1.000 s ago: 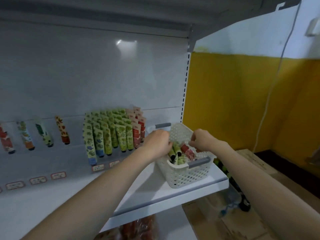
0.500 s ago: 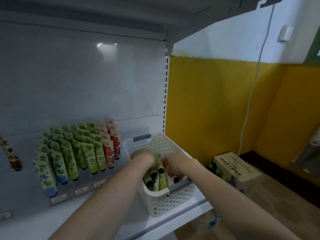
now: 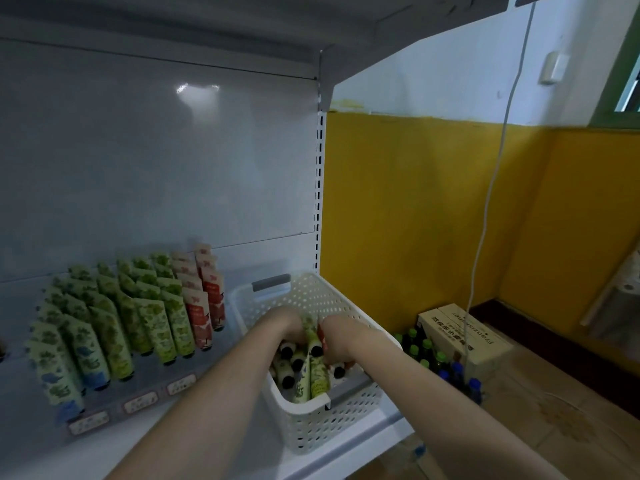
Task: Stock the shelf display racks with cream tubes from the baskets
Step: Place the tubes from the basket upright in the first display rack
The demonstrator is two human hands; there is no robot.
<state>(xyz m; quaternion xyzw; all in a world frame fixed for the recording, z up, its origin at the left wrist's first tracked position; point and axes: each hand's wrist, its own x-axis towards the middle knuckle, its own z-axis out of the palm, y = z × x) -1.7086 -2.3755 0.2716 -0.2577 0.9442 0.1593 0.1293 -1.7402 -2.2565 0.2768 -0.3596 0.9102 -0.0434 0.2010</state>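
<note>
Fingers of left hand (image 3: 282, 323) and right hand (image 3: 341, 336) sink among tubes (image 3: 317, 379) in the basket (image 3: 329, 427), hidden; whether they grip any cannot be told. Stocked rack (image 3: 114, 412) stands left.

The fingers of the left grip (image 3: 284, 323) and the right grip (image 3: 341, 336) dip into the basket (image 3: 311, 431) at lower centre. They are hidden behind the backs of the hands, so whether either holds a tube cannot be told. The tubes (image 3: 317, 379) beneath them show only in part. The price labels (image 3: 140, 405) at lower left are blurred past reading. The left forearm (image 3: 207, 410) and the right forearm (image 3: 433, 393) run off the bottom edge. The right forearm covers some of the bottles (image 3: 440, 357) on the floor (image 3: 554, 410). The window (image 3: 632, 88) at upper right is cut by the frame's edge.
</note>
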